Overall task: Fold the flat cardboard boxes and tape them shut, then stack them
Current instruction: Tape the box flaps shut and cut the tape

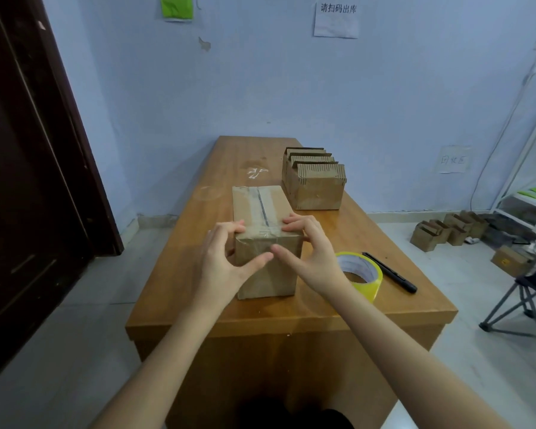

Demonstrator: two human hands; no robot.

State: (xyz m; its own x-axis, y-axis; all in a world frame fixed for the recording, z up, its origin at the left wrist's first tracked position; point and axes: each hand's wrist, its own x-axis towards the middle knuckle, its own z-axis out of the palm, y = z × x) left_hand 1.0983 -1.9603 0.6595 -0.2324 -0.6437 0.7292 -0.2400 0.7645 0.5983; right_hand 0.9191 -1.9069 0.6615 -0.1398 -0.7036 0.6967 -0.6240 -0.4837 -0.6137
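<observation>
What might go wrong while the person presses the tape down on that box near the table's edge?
The taped box sits close to the table's near edge, so a hard push from the left hand or right hand could slide it off. The tape roll and black pen lie beside the right wrist; an elbow sweep might knock them away. The tape already looks wrinkled and may not seal well.

Pale blue wall (260, 82) far; dark brown door (22, 168) left; wooden table (291, 317) centre; grey tiled floor (59, 320); white shelf (526, 187), folding chair (526, 301) right.
</observation>
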